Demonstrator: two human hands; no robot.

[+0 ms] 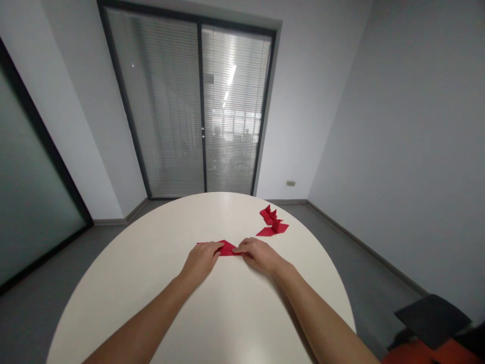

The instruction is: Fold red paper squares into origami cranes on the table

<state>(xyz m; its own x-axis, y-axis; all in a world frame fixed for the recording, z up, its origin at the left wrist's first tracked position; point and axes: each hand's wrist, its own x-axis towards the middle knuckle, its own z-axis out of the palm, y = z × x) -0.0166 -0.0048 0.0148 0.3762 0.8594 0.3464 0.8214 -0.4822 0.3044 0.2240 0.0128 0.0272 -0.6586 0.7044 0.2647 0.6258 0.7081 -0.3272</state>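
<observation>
A folded red paper lies flat near the middle of the round white table. My left hand rests on its left part, fingers curled and pressed down on the paper. My right hand presses on its right end, fingertips pinched against the fold. Part of the paper is hidden under both hands. Farther back on the right lie finished red folded paper shapes, untouched.
Beyond the table stands a glass double door with blinds. A glass partition is at the left. Grey walls close the right side. A dark chair part and something orange show at the lower right corner.
</observation>
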